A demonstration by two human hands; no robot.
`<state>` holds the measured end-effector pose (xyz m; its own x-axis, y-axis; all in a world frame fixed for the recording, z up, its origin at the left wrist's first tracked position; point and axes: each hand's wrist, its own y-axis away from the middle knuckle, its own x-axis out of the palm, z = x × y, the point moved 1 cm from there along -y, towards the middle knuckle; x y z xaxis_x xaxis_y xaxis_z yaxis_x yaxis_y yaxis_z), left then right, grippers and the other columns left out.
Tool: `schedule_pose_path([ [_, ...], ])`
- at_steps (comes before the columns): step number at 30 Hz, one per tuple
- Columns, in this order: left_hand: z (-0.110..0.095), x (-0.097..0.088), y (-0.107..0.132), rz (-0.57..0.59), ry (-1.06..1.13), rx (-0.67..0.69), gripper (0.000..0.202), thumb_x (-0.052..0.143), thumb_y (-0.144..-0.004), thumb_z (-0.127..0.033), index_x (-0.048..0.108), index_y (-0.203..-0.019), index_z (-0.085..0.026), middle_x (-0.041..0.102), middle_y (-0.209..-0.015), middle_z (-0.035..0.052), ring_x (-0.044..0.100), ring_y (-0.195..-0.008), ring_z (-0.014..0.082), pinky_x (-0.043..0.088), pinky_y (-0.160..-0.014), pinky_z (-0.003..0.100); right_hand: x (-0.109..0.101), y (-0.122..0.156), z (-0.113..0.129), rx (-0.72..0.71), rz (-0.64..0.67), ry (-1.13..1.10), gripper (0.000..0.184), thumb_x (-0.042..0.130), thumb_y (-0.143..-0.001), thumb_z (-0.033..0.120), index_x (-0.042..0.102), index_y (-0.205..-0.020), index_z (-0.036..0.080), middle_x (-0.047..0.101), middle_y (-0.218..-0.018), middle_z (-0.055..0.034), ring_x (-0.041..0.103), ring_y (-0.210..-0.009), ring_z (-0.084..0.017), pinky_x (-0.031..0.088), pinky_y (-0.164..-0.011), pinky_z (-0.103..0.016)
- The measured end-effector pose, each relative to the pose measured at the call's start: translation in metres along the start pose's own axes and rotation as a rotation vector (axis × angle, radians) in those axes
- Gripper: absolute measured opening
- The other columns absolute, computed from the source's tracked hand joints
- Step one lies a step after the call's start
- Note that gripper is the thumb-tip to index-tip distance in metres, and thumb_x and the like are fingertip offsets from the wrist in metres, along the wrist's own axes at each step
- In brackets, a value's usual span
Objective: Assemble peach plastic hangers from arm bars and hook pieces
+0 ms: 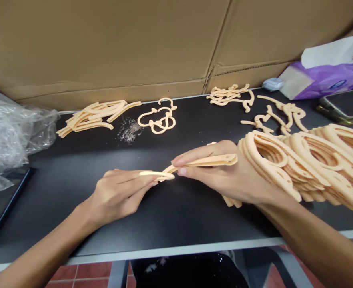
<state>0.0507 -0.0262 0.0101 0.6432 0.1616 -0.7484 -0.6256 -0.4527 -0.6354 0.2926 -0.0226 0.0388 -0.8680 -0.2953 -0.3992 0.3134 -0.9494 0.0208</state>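
Observation:
Over the middle of the black table, my left hand [118,195] pinches a thin, curved cream plastic piece [156,174], seen nearly edge-on, possibly a hanger hook. My right hand [230,178] grips a long cream hanger arm [206,161] between thumb and fingers, its holed end pointing right. The arm's left end meets the curved piece, but whether they are joined cannot be made out. Beneath my right hand another cream piece [232,201] partly shows; the hand hides the rest of it. Right beside that wrist lie stacked cream hanger pieces [311,160] with large loops.
Loose hanger arms [94,114] lie at the back left, near cream hooks [161,120] and pale crumbs [130,131]. More small pieces [230,95] lie back right, by a purple tissue pack [329,80] and a phone [348,105]. Clear plastic wrap [11,136] covers the left; cardboard [104,44] stands behind.

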Motion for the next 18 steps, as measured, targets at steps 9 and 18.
schedule_pose_path([
  [9, 0.0015, -0.0022, -0.0007, 0.041, 0.023, -0.006, 0.014, 0.070, -0.090, -0.012, 0.074, -0.099, -0.021, 0.081, -0.095, -0.0009, 0.078, -0.072, 0.0118, 0.062, -0.066, 0.015, 0.0010, 0.0032, 0.0017, -0.073, 0.004, 0.006, 0.012, 0.071, -0.083, 0.022, 0.082, -0.087, 0.024, 0.081, -0.100, -0.0028, 0.077, -0.092, -0.022, 0.063, -0.080, -0.028],
  [18, 0.0051, -0.0016, -0.0047, 0.112, 0.167, -0.084, 0.019, 0.068, -0.091, -0.011, 0.074, -0.107, -0.021, 0.080, -0.102, 0.0026, 0.078, -0.085, 0.0142, 0.063, -0.079, 0.020, -0.0014, 0.0044, 0.0014, -0.110, -0.001, 0.032, 0.013, 0.070, -0.084, 0.020, 0.082, -0.090, 0.023, 0.080, -0.102, -0.0018, 0.076, -0.094, -0.021, 0.062, -0.084, -0.028],
])
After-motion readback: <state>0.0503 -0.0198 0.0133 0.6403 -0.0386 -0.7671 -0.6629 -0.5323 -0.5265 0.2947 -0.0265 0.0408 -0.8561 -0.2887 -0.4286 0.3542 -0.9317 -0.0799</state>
